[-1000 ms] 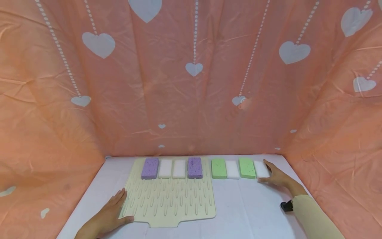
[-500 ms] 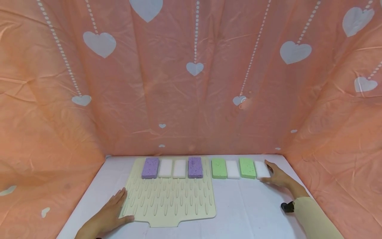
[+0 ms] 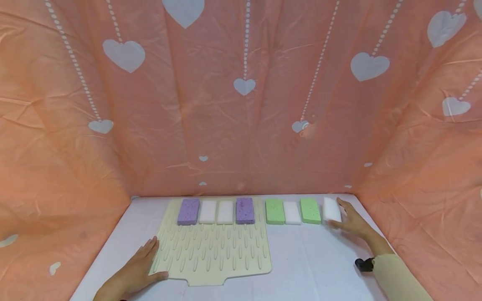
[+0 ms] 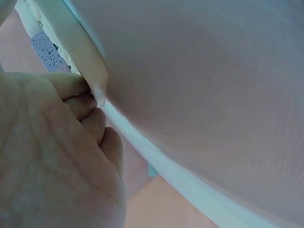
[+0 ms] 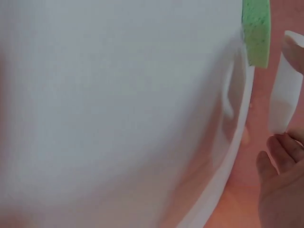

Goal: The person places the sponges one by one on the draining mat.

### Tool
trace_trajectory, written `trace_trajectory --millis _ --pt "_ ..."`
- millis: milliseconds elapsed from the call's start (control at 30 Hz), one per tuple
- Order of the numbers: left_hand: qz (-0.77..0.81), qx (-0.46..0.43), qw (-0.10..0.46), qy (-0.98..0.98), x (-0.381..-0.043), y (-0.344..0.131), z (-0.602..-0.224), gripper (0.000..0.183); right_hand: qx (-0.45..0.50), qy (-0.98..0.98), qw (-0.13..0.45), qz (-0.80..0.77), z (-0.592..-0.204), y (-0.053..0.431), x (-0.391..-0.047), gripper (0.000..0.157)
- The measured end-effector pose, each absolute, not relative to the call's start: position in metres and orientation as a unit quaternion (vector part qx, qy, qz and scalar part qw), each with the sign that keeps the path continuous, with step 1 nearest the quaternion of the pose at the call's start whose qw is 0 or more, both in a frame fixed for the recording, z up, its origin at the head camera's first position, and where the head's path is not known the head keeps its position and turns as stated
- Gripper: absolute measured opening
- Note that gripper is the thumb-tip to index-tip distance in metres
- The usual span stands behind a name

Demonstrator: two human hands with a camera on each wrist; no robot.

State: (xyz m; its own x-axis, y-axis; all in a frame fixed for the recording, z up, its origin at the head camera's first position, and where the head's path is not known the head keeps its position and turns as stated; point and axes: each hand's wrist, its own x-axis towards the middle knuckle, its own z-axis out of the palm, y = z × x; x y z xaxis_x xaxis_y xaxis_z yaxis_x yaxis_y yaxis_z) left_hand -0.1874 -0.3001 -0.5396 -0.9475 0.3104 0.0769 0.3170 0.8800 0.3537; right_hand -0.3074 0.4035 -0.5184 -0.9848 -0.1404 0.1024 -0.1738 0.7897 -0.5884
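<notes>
Head view: four sponges on mat, three others right.
Right hand pinches white sponge; left hand spread, mat's left edge; loading perhaps half done.

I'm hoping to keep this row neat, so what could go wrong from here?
The rightmost white sponge might slip, as the right hand pinches it only between thumb and fingertips. It could bump the green sponge close beside it. The left hand touches the mat, so a push could shift it.

You face a pink curtain (with white hearts) at twelve; orange walls, seemingly cloth, at nine and three.
</notes>
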Motion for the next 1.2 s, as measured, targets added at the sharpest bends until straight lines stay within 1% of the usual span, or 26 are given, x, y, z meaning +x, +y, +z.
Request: trace_trajectory --millis 167,467,700,967,1200 --pt "-0.179 -0.159 0.007 -0.971 -0.187 -0.300 -0.538 0.114 0.120 -0.932 0.070 0.334 -0.515 0.394 -0.305 0.106" --pt "-0.192 -0.157 0.001 -0.969 -0.186 -0.300 -0.538 0.114 0.139 -0.930 0.085 0.330 -0.508 0.368 -0.302 0.106" --pt "-0.196 -0.155 -0.005 -0.968 -0.187 -0.299 -0.537 0.115 0.193 -0.918 0.127 0.324 -0.505 0.339 -0.300 0.103" --pt "-0.186 -0.158 -0.002 -0.970 -0.187 -0.300 -0.536 0.115 0.218 -0.911 0.111 0.333 -0.503 0.310 -0.298 0.102" --pt "-0.210 -0.153 -0.022 -0.965 -0.188 -0.298 -0.533 0.119 0.235 -0.908 0.114 0.328 -0.503 0.285 -0.297 0.102"
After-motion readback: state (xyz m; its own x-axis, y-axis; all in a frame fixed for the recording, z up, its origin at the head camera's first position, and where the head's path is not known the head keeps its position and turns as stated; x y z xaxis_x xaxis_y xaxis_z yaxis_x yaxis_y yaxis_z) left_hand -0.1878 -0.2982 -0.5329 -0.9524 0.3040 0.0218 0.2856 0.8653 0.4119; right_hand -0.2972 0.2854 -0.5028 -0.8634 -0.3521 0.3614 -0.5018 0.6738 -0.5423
